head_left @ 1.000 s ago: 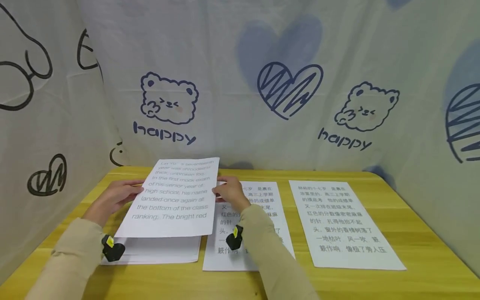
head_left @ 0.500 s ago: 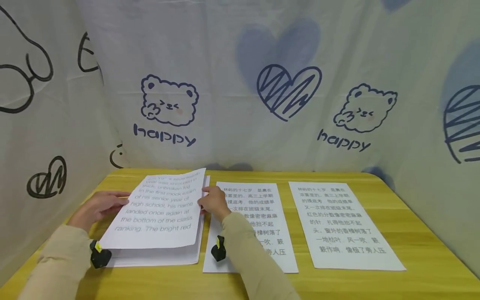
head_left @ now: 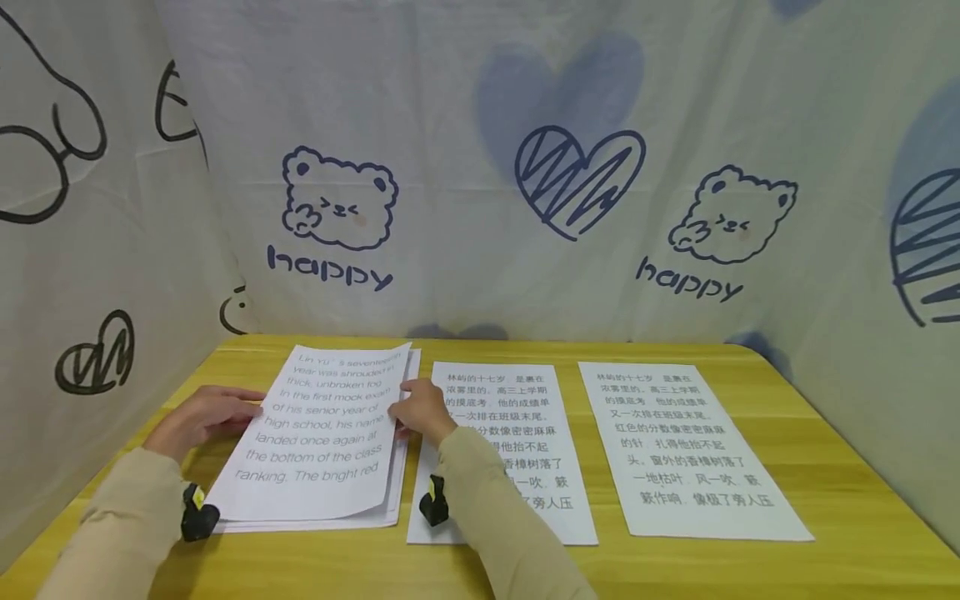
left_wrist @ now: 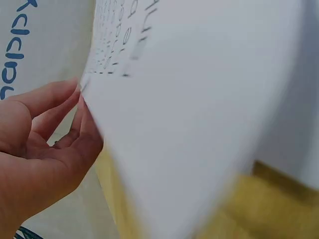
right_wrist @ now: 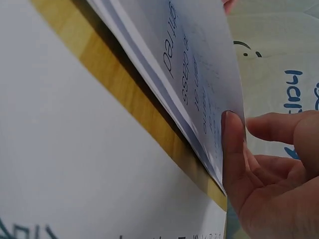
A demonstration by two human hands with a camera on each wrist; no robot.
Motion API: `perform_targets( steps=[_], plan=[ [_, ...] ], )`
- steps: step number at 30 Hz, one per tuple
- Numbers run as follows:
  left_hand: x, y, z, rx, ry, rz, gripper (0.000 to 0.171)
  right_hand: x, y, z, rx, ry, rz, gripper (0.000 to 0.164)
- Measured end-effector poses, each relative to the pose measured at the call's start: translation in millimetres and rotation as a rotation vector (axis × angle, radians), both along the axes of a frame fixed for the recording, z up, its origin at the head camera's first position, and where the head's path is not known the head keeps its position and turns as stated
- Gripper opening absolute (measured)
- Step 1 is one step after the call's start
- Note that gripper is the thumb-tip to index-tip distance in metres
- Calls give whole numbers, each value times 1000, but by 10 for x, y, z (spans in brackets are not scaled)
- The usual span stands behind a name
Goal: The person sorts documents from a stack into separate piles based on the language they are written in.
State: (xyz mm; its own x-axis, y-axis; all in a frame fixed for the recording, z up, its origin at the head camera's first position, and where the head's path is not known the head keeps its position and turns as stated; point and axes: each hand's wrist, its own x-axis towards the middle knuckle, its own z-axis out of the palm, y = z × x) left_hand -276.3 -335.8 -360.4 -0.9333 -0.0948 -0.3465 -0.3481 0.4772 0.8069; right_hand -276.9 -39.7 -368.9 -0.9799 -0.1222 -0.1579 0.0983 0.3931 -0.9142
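A printed sheet of paper with English text lies slightly raised and bowed over a stack of white paper at the table's left. By its left edge, my left hand pinches the sheet; in the left wrist view the fingertips of that hand meet at the edge, partly hidden by the paper. My right hand grips the opposite edge, and in the right wrist view its thumb presses the printed face with a finger behind. The right edge curls up, apart from the stack.
Two printed sheets with Chinese text lie on the yellow wooden table: a middle one, partly under my right forearm, and a right one. A white patterned curtain encloses the table's back and sides.
Both hands have lowered the English sheet and shifted it left and nearer, down over the stack. In the last half second its near edge has dropped closer to the stack.
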Motion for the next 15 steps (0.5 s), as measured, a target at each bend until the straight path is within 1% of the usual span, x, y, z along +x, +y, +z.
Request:
perform_targets(
  steps=[3, 6, 11, 14, 15],
  plan=[
    [-5, 21, 12, -22, -11, -23, 58, 4, 9, -2, 20, -11, 21, 53],
    [-13, 31, 12, -34, -17, -18, 57, 2, 23, -14, 58, -9, 32, 51],
    [-26, 4, 27, -65, -11, 24, 56, -19, 80, -26, 179, 8, 42, 49],
    [-53, -16, 46, -82, -18, 52, 61, -36, 150, -9, 192, 12, 57, 49],
    [-64, -20, 54, -83, -19, 52, 63, -42, 178, 2, 193, 15, 61, 49]
  ],
)
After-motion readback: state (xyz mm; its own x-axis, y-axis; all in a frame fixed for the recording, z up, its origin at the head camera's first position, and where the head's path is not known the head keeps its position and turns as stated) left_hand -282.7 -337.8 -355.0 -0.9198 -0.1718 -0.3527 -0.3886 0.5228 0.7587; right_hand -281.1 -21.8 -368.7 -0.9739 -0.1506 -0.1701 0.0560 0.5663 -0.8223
